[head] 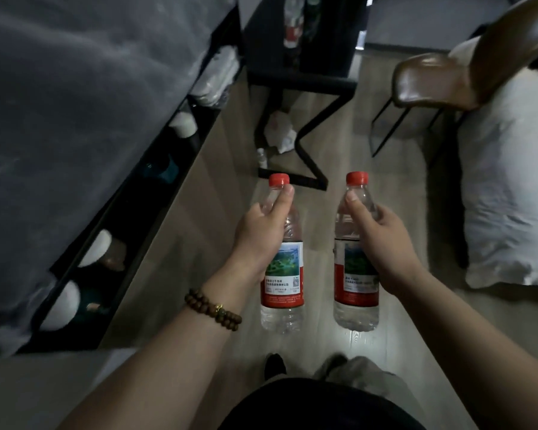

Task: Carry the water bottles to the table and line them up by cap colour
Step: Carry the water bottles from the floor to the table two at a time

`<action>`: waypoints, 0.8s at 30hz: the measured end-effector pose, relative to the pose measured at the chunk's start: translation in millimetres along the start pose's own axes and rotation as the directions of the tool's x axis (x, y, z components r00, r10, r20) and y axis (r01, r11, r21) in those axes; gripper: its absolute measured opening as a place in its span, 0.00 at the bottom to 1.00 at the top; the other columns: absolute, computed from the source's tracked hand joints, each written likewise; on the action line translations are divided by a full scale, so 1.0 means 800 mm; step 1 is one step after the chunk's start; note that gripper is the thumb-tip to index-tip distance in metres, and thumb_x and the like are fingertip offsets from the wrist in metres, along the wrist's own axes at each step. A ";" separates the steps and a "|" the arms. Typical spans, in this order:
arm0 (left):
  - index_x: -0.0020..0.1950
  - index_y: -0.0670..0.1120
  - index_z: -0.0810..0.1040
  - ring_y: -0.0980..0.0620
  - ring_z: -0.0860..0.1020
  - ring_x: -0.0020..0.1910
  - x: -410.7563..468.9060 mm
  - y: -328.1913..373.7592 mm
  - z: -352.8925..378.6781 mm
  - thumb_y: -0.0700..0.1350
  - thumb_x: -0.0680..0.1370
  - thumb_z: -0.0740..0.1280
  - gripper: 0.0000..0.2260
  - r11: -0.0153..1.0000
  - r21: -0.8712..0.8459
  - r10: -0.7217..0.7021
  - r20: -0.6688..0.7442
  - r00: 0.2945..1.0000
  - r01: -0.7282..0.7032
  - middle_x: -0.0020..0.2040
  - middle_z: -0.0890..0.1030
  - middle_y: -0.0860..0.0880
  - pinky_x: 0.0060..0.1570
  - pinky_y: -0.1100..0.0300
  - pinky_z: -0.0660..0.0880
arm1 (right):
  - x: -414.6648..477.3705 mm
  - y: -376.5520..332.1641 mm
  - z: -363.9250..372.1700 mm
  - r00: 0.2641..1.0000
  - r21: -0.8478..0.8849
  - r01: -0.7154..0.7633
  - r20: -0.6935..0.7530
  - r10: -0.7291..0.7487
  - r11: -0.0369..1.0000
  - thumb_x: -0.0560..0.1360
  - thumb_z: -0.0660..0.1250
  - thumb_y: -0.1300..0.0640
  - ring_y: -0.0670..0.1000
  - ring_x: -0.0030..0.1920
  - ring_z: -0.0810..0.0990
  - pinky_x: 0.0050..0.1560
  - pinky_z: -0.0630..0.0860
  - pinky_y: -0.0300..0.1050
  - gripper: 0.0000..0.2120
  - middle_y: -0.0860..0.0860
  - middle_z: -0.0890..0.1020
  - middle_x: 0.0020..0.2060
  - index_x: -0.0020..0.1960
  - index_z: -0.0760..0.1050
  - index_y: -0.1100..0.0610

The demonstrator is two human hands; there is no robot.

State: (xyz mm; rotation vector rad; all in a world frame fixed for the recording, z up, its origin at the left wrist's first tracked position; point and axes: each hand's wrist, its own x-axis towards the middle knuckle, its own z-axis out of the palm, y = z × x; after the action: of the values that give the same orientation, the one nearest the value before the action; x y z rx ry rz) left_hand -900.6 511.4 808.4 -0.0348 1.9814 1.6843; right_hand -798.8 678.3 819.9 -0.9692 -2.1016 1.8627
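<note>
Water fills both bottles nearly to the shoulder, so each should feel weighty for its size and slosh if swung. The left hand [261,231] wraps the upper body of the left bottle [281,268], thumb up by the neck just under its red cap [279,179]. The right hand [382,240] grips the right bottle [356,274] the same way. Both bottles hang upright over the wooden floor [199,243], side by side but apart, in front of the person's body.

The thin clear plastic looks soft enough to dent under a hard squeeze, and the smooth wall could slip in a damp palm. The shoulder above the label, where the hands sit, seems the firmest place to hold.

The dark counter [305,82] stands ahead, well apart from the hands, with what may be more bottles on it, too blurred to be sure. A small bottle [262,156] stands on the floor by its leg. Both caps are red, so these two likely belong next to each other in the row.
</note>
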 end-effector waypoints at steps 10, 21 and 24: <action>0.53 0.47 0.81 0.46 0.87 0.45 0.225 0.076 0.152 0.76 0.66 0.69 0.34 0.997 0.078 -0.033 0.075 0.997 0.027 0.43 0.87 0.47 0.56 0.39 0.82 | 0.250 -0.003 -0.092 0.987 0.039 -0.046 -0.155 0.051 0.998 0.66 0.65 0.22 0.42 0.42 0.86 0.47 0.82 0.51 0.21 0.39 0.86 0.43 0.47 0.79 0.36; 0.55 0.47 0.80 0.48 0.87 0.44 0.429 0.214 0.289 0.73 0.70 0.68 0.31 0.999 0.021 -0.026 -0.030 0.999 0.027 0.44 0.87 0.47 0.46 0.50 0.82 | 0.533 -0.101 -0.190 0.997 -0.069 0.000 -0.070 -0.005 0.998 0.67 0.65 0.22 0.39 0.42 0.85 0.48 0.82 0.48 0.26 0.38 0.85 0.44 0.52 0.76 0.42; 0.56 0.46 0.80 0.46 0.87 0.45 0.481 0.242 0.307 0.73 0.69 0.68 0.33 1.000 0.028 0.001 -0.039 0.999 0.000 0.47 0.86 0.44 0.47 0.49 0.83 | 0.596 -0.122 -0.202 0.998 -0.082 0.021 -0.052 -0.025 0.996 0.68 0.65 0.23 0.42 0.44 0.86 0.52 0.83 0.51 0.28 0.44 0.86 0.45 0.54 0.78 0.44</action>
State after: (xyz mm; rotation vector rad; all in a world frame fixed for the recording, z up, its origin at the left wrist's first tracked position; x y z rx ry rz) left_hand -1206.4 902.1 808.3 -0.0574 2.0328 1.6677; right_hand -1117.2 1080.5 808.4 -0.9965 -2.1628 1.7336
